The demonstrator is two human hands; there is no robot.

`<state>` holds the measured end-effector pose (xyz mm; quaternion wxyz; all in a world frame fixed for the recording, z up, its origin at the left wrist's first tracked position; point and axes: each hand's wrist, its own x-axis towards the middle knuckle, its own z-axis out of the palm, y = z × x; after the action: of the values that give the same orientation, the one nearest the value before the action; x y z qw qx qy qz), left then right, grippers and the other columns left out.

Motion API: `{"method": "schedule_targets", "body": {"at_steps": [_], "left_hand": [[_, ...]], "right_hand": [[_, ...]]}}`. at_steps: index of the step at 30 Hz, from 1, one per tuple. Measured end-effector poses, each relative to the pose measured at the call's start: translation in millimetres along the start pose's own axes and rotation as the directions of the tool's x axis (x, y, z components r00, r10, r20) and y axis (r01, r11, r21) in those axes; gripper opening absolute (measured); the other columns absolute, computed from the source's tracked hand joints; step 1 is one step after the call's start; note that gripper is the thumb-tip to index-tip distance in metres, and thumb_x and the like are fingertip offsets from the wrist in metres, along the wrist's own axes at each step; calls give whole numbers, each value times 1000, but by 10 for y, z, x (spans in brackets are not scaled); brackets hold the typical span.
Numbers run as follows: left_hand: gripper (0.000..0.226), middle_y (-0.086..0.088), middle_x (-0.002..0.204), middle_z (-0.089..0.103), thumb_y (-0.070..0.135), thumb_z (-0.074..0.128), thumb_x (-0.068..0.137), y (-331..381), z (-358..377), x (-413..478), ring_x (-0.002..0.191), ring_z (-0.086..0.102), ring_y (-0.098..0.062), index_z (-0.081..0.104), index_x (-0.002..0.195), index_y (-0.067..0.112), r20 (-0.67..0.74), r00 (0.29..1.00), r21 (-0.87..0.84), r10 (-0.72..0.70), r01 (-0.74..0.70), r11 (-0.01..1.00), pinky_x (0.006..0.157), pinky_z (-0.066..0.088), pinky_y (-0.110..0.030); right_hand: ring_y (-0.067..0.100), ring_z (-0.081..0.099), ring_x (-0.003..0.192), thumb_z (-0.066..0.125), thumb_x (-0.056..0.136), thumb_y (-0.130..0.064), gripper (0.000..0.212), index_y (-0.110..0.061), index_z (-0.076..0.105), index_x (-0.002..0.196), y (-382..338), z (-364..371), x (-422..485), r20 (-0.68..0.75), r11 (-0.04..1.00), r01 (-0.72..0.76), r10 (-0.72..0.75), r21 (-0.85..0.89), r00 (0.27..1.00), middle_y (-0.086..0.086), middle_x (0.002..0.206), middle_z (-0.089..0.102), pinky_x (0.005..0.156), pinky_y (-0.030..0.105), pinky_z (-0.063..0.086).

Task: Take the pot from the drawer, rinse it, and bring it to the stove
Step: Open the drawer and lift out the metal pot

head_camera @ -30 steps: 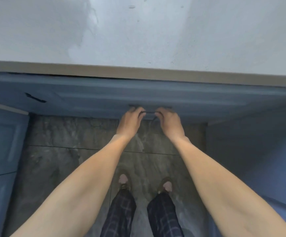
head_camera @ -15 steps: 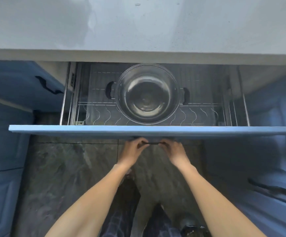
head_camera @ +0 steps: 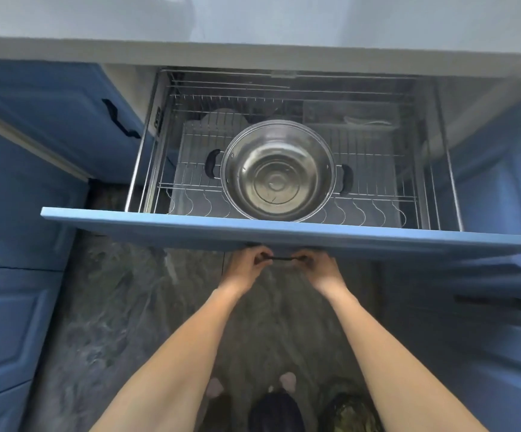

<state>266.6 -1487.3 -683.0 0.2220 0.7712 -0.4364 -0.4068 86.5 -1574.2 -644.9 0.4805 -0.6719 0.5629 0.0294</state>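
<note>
pot (head_camera: 278, 169) in open drawer (head_camera: 190, 224), hands (head_camera: 284, 268) on handle (head_camera: 282, 259) below

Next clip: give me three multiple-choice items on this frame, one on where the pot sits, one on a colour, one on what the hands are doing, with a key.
1. Where is the pot?
A. on the countertop
B. in the drawer's wire rack
C. on the floor

2. What colour is the drawer front?
A. blue
B. white
C. red

3. What are the hands doing?
A. lifting the pot
B. hanging free
C. gripping the drawer handle

Key:
1 B, the pot rests on the wire rack inside the open drawer.
2 A, the panel matches the blue cabinets.
3 C, the left hand and right hand are closed on the drawer handle.
</note>
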Motion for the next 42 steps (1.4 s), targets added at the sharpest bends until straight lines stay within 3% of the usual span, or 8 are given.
{"method": "schedule_targets", "body": {"at_steps": [10, 15, 17, 20, 23, 30, 34, 42], "left_hand": [[16, -2, 102, 77, 18, 70, 94, -160, 136, -353, 96, 71, -22, 72, 109, 23, 33, 999, 16, 16, -17, 1000, 89, 56, -40], [52, -1, 150, 57, 28, 60, 98, -120, -62, -502, 136, 53, -27, 46, 147, 37, 233, 972, 320, 19, -96, 943, 108, 48, -43], [60, 0, 159, 47, 31, 60, 98, -51, -152, -611, 145, 45, -25, 41, 154, 34, 231, 972, 311, 41, -114, 944, 114, 42, -40], [53, 5, 151, 56, 37, 61, 97, 162, -349, -1008, 139, 52, -17, 50, 149, 31, 155, 979, 229, 130, -163, 960, 112, 45, -35], [39, 22, 128, 68, 44, 60, 94, 465, -793, -1594, 118, 63, 1, 62, 133, 39, 41, 973, 68, 226, -228, 971, 102, 52, -32], [25, 18, 98, 74, 42, 65, 92, 1156, -2173, -1683, 83, 71, -11, 65, 117, 40, -263, 934, -9, 240, -251, 968, 79, 59, -31], [23, 19, 91, 73, 34, 65, 96, 1393, -2511, -1015, 85, 68, -3, 64, 118, 39, -192, 960, 172, 202, -170, 970, 82, 58, -34], [15, 5, 115, 70, 32, 56, 103, 840, -2568, 331, 102, 66, -13, 59, 118, 30, 68, 997, 342, -25, 0, 940, 94, 57, -39]], "right_hand": [[17, 72, 98, 69, 91, -23, 18, -19, 79, 106, 225, 284, -339, -71, 1000, -10, 12, 29, 997, 2, 103, 80, 77, 17, 41], [28, 70, 108, 61, 96, -17, 22, -18, 75, 113, 176, 341, -389, -119, 1000, -15, 12, -25, 993, 8, 113, 77, 86, 28, 50], [32, 68, 115, 55, 99, -12, 30, -17, 71, 124, 151, 339, -450, -105, 999, -16, 11, -51, 994, 12, 122, 74, 94, 34, 52], [33, 63, 124, 55, 99, -15, 41, -17, 61, 139, 71, 259, -770, -12, 997, 7, -8, -72, 1000, 13, 134, 68, 100, 34, 49], [17, 68, 117, 65, 97, -23, 30, -25, 68, 127, -68, -133, -1371, 43, 994, 68, -72, 87, 996, -3, 124, 73, 104, 32, 51], [14, 75, 95, 70, 94, -22, 19, -34, 70, 109, -736, -1650, -1972, -153, 948, 232, -202, 218, 967, -6, 103, 79, 90, 26, 55], [17, 73, 97, 69, 93, -19, 17, -28, 69, 107, -990, -2089, -1474, -170, 972, 201, -179, 121, 969, -4, 102, 78, 88, 29, 56], [16, 67, 106, 65, 93, -27, 19, -34, 62, 110, -829, -2032, -220, -12, 998, 1, -2, -57, 1000, -7, 108, 72, 93, 36, 53]]}}
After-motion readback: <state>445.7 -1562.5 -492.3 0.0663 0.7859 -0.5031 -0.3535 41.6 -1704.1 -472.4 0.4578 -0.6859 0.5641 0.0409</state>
